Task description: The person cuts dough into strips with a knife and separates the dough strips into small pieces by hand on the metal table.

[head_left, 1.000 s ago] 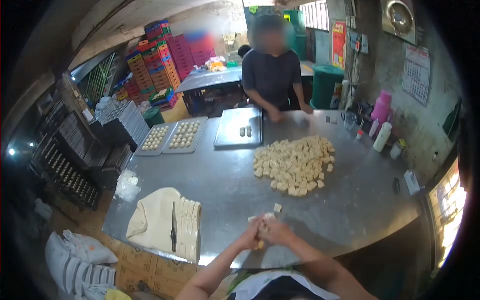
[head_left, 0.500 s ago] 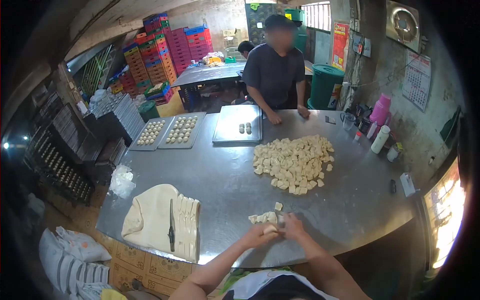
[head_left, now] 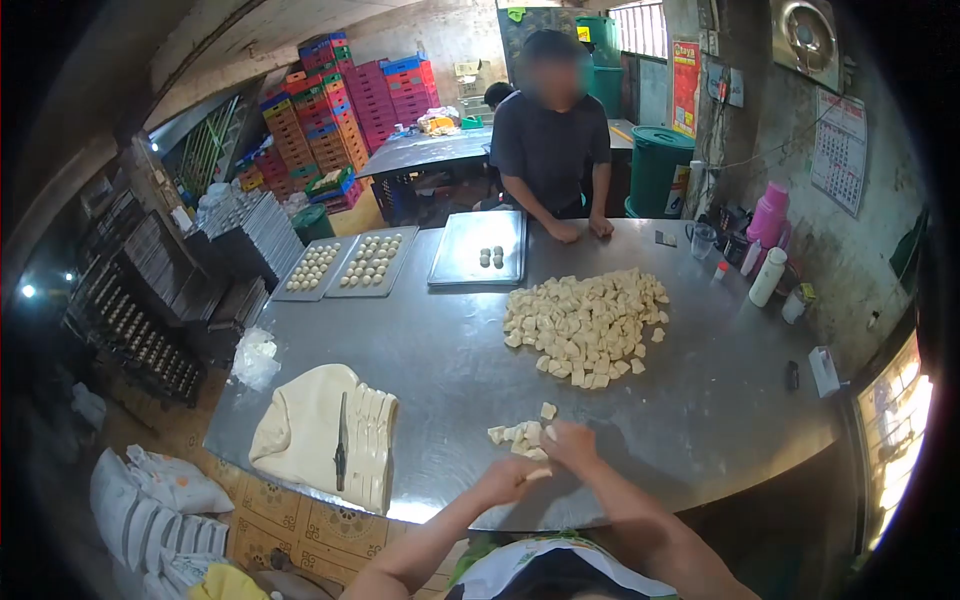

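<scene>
Head view: A dough strip point(head_left: 538, 473) juts from the closed fingers of the left hand point(head_left: 505, 482), low over the steel surface point(head_left: 440, 350). The right hand point(head_left: 570, 445), its grip unclear, reaches farther forward beside cut dough pieces point(head_left: 515, 435). One knife point(head_left: 341, 445) lies on one dough slab point(head_left: 310, 425); four dough balls point(head_left: 491, 257) sit on one tray point(head_left: 450, 262).

Bakery workroom with dough-ball trays point(head_left: 372, 266)

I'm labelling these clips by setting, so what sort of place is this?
Probably a small bakery: a big pile of cut dough, trays of dough balls and a slab of dough on a metal table.
</scene>
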Action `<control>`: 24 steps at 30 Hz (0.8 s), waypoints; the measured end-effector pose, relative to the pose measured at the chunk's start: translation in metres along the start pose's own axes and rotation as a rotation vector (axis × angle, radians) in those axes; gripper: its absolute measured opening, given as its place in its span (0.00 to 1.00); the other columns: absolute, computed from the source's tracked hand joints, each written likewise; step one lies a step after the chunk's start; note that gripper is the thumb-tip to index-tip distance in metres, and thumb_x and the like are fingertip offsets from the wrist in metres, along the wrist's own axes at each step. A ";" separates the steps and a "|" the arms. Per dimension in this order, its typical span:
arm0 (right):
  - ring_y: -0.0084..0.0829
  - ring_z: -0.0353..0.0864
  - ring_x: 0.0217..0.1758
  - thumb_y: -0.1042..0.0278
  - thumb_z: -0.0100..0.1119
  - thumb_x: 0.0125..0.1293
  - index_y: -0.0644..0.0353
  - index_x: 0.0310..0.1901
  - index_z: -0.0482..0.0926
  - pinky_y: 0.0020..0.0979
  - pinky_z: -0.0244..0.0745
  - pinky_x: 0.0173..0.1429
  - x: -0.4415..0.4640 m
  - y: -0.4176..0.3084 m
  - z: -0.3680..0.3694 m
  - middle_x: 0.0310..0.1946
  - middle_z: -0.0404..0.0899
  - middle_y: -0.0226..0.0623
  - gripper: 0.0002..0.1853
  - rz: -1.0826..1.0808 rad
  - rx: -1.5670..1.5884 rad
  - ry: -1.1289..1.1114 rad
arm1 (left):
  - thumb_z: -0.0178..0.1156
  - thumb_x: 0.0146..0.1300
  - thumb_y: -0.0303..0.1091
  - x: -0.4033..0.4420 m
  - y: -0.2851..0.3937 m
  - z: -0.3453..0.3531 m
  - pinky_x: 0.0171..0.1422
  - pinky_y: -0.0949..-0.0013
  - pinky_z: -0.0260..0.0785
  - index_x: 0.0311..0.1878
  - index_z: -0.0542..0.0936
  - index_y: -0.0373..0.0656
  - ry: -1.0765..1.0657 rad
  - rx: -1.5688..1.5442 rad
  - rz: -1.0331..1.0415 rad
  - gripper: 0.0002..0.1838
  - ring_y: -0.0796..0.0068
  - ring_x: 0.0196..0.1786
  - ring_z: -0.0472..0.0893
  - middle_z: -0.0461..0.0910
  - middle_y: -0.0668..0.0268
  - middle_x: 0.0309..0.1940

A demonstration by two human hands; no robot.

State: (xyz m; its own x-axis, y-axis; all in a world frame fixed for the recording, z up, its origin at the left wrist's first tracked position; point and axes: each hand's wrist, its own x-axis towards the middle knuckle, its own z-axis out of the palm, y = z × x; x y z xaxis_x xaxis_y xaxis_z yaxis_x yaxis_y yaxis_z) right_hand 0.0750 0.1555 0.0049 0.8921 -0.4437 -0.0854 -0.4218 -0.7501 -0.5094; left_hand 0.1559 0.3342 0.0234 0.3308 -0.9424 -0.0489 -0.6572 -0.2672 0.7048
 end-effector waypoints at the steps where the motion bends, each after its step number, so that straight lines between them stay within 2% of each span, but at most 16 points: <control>1: 0.55 0.81 0.48 0.48 0.66 0.60 0.59 0.49 0.80 0.48 0.77 0.50 -0.005 0.003 0.002 0.44 0.82 0.51 0.24 0.006 0.007 -0.004 | 0.59 0.60 0.25 -0.008 0.009 -0.004 0.59 0.59 0.74 0.61 0.79 0.45 0.022 -0.095 0.117 0.23 0.49 0.52 0.82 0.84 0.53 0.47; 2: 0.54 0.82 0.49 0.48 0.66 0.60 0.58 0.50 0.80 0.47 0.77 0.50 -0.013 0.005 0.005 0.44 0.82 0.51 0.24 -0.032 0.041 0.079 | 0.59 0.60 0.25 -0.016 0.013 -0.005 0.59 0.58 0.74 0.61 0.80 0.45 0.052 -0.196 0.229 0.23 0.48 0.51 0.82 0.84 0.52 0.46; 3: 0.53 0.82 0.50 0.47 0.66 0.59 0.57 0.51 0.81 0.47 0.77 0.51 -0.012 0.006 0.004 0.44 0.82 0.51 0.24 -0.082 0.070 0.171 | 0.59 0.60 0.25 -0.011 0.002 -0.005 0.59 0.58 0.74 0.61 0.80 0.45 0.063 -0.194 0.230 0.23 0.48 0.51 0.82 0.84 0.52 0.46; 4: 0.52 0.82 0.50 0.47 0.66 0.59 0.56 0.51 0.81 0.47 0.77 0.52 -0.014 0.003 0.001 0.45 0.82 0.51 0.24 -0.122 0.105 0.263 | 0.58 0.60 0.25 -0.006 -0.019 0.000 0.58 0.58 0.74 0.59 0.80 0.43 0.224 -0.173 0.217 0.22 0.48 0.51 0.82 0.84 0.52 0.46; 5: 0.52 0.82 0.50 0.47 0.66 0.59 0.56 0.51 0.81 0.47 0.77 0.52 -0.022 -0.003 0.004 0.45 0.82 0.51 0.24 -0.105 0.110 0.261 | 0.58 0.61 0.24 -0.004 -0.038 0.009 0.58 0.58 0.74 0.58 0.81 0.42 0.368 -0.156 0.204 0.20 0.48 0.50 0.82 0.84 0.51 0.46; 6: 0.51 0.82 0.50 0.49 0.68 0.59 0.55 0.56 0.79 0.46 0.77 0.51 -0.026 -0.017 0.002 0.45 0.82 0.50 0.27 -0.261 0.200 0.167 | 0.58 0.61 0.24 0.002 -0.049 0.012 0.57 0.59 0.74 0.56 0.81 0.40 0.508 -0.141 0.204 0.19 0.48 0.50 0.82 0.84 0.51 0.45; 7: 0.50 0.83 0.50 0.50 0.69 0.58 0.54 0.61 0.77 0.45 0.78 0.50 -0.024 -0.027 -0.002 0.46 0.81 0.49 0.30 -0.410 0.285 0.092 | 0.58 0.61 0.24 0.011 -0.040 0.001 0.57 0.59 0.74 0.56 0.81 0.40 0.479 -0.150 0.237 0.19 0.48 0.50 0.82 0.84 0.51 0.45; 9: 0.51 0.83 0.49 0.53 0.68 0.60 0.56 0.57 0.78 0.45 0.77 0.48 -0.025 -0.033 0.015 0.47 0.81 0.49 0.26 -0.498 0.488 0.054 | 0.63 0.60 0.30 0.010 -0.019 -0.018 0.56 0.60 0.75 0.56 0.82 0.42 0.467 -0.330 0.287 0.19 0.51 0.48 0.84 0.85 0.53 0.44; 11: 0.50 0.82 0.50 0.53 0.68 0.60 0.56 0.54 0.79 0.46 0.77 0.50 -0.037 -0.051 0.005 0.47 0.82 0.49 0.24 -0.414 0.462 0.127 | 0.66 0.60 0.33 0.006 -0.024 -0.018 0.56 0.61 0.75 0.56 0.82 0.42 0.430 -0.441 0.309 0.20 0.53 0.48 0.84 0.85 0.54 0.43; 13: 0.49 0.81 0.52 0.54 0.68 0.59 0.56 0.49 0.82 0.46 0.76 0.55 -0.035 -0.075 -0.019 0.47 0.82 0.49 0.20 -0.367 0.414 0.230 | 0.58 0.61 0.23 0.007 -0.047 -0.015 0.56 0.61 0.75 0.55 0.82 0.40 0.193 -0.623 0.043 0.18 0.54 0.47 0.85 0.85 0.53 0.39; 14: 0.49 0.81 0.52 0.54 0.68 0.59 0.56 0.49 0.82 0.46 0.76 0.55 -0.032 -0.071 -0.016 0.47 0.82 0.49 0.20 -0.357 0.407 0.238 | 0.58 0.61 0.23 0.010 -0.044 -0.015 0.56 0.61 0.75 0.55 0.82 0.40 0.182 -0.627 0.052 0.18 0.54 0.47 0.85 0.85 0.53 0.39; 17: 0.50 0.80 0.49 0.57 0.71 0.59 0.57 0.48 0.79 0.45 0.76 0.50 -0.011 -0.038 0.013 0.46 0.79 0.48 0.20 0.112 0.206 0.076 | 0.59 0.61 0.22 0.005 -0.019 -0.018 0.56 0.62 0.75 0.56 0.82 0.42 -0.138 0.103 -0.086 0.19 0.57 0.43 0.85 0.85 0.57 0.37; 18: 0.50 0.80 0.49 0.57 0.71 0.59 0.57 0.48 0.79 0.45 0.76 0.50 -0.007 -0.022 0.020 0.46 0.79 0.48 0.20 0.119 0.202 0.084 | 0.59 0.61 0.22 0.003 -0.015 -0.022 0.56 0.62 0.75 0.56 0.82 0.42 -0.140 0.102 -0.076 0.19 0.57 0.43 0.85 0.85 0.57 0.37; 21: 0.50 0.79 0.49 0.55 0.70 0.59 0.57 0.45 0.78 0.44 0.75 0.50 -0.016 -0.002 0.010 0.44 0.78 0.48 0.18 0.058 0.054 0.173 | 0.59 0.61 0.22 -0.010 -0.006 -0.026 0.54 0.61 0.75 0.57 0.82 0.45 0.055 -0.361 0.275 0.20 0.55 0.42 0.84 0.85 0.58 0.37; 22: 0.50 0.79 0.49 0.55 0.70 0.59 0.57 0.45 0.78 0.44 0.75 0.50 -0.015 -0.002 0.010 0.44 0.78 0.48 0.18 0.047 0.042 0.171 | 0.59 0.61 0.22 -0.004 -0.012 -0.023 0.54 0.61 0.75 0.57 0.82 0.45 0.070 -0.366 0.278 0.20 0.55 0.42 0.84 0.85 0.58 0.37; 24: 0.51 0.81 0.48 0.51 0.67 0.60 0.58 0.45 0.79 0.46 0.76 0.50 -0.031 -0.032 0.011 0.45 0.80 0.49 0.20 -0.115 0.211 0.201 | 0.60 0.61 0.24 0.008 -0.035 -0.009 0.53 0.61 0.75 0.56 0.83 0.46 0.376 -0.315 0.294 0.19 0.55 0.43 0.84 0.85 0.58 0.39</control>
State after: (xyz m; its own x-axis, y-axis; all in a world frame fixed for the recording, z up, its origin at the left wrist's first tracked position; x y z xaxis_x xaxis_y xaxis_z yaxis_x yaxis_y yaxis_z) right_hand 0.0627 0.1988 0.0150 0.8734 -0.4654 0.1435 -0.2579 -0.6918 -0.6745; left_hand 0.1876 0.3376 0.0046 0.4203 -0.8164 0.3960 -0.5433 0.1231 0.8304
